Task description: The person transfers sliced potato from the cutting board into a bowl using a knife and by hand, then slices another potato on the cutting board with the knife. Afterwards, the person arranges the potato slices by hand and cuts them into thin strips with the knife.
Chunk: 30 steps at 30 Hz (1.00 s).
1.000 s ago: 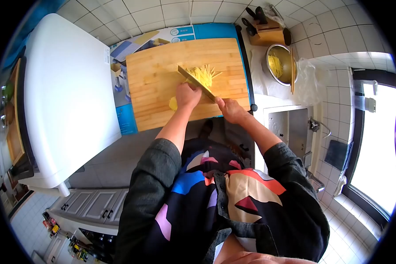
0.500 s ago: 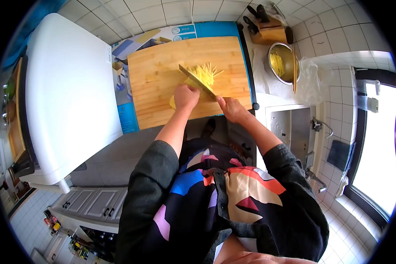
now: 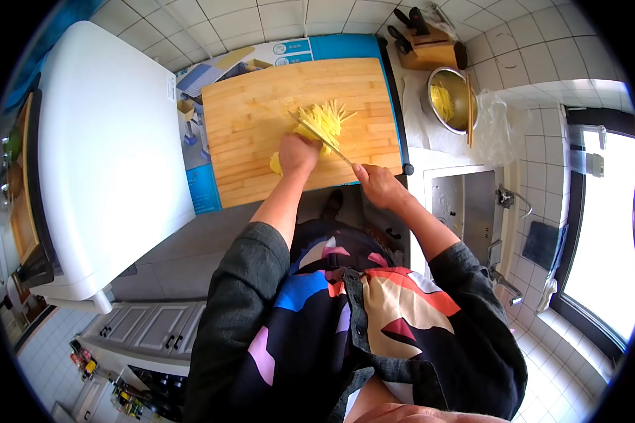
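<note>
Closed around the handle of a long knife (image 3: 322,137), my right hand (image 3: 379,185) is at the lower right edge of the wooden cutting board (image 3: 243,120). The blade points up and left over the board, beside a heap of thin yellow strips (image 3: 329,118). My left hand (image 3: 299,152) has its fingers curled down on yellow pieces just left of the blade; the fingers hide most of what they press on. Another yellow piece (image 3: 276,163) lies on the board to the left of my left wrist.
Right of the board, a metal bowl (image 3: 460,113) holds yellow strips, with chopsticks (image 3: 470,106) across its rim. Behind it stands a knife block (image 3: 434,53). A clear plastic bag (image 3: 492,130) and a sink (image 3: 473,204) are at the right. A large white appliance (image 3: 116,162) stands left.
The knife blade has turned to a more edge-on, narrower view, and my right hand has shifted slightly right and down. My left hand stays nearly in place over the yellow pieces.
</note>
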Each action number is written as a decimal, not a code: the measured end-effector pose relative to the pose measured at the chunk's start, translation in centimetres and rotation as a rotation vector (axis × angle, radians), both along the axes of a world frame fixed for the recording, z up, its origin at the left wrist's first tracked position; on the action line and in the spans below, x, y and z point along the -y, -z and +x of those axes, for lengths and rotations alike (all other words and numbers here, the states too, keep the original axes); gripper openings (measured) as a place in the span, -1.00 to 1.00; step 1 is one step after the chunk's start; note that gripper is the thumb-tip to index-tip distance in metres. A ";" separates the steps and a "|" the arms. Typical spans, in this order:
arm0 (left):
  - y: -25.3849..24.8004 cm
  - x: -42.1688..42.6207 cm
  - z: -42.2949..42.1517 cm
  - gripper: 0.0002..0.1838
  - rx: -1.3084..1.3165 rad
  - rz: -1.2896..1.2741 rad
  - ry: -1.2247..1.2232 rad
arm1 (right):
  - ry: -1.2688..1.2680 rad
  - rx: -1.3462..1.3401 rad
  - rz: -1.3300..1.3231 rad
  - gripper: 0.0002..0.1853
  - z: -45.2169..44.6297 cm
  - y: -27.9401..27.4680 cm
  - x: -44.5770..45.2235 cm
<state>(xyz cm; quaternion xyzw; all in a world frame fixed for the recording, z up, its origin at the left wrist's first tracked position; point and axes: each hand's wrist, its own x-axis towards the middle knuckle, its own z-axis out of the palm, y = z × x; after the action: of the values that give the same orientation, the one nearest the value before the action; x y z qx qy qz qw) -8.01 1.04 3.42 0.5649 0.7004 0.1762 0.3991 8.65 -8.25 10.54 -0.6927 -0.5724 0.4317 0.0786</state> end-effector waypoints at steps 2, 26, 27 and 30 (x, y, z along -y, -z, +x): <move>-0.1 0.1 0.0 -0.71 -0.002 -0.011 -0.002 | 0.005 0.005 0.010 -0.45 -0.1 0.0 0.1; 0.2 0.2 0.1 -0.74 -0.065 0.044 0.023 | -0.029 0.023 -0.093 -0.40 -0.4 1.6 -0.9; 0.5 0.2 0.0 -0.74 -0.067 0.049 0.023 | -0.044 0.034 -0.066 -0.40 -0.7 2.2 -1.1; 0.4 0.5 0.0 -0.74 -0.058 0.059 0.018 | -0.061 -0.002 0.031 -0.41 -0.6 2.9 -0.7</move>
<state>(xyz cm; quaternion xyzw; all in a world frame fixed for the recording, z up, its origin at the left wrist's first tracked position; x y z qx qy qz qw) -7.97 0.53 2.98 0.5874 0.7012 0.1769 0.3633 8.05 -7.51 7.63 -0.6731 -0.5999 0.4257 0.0767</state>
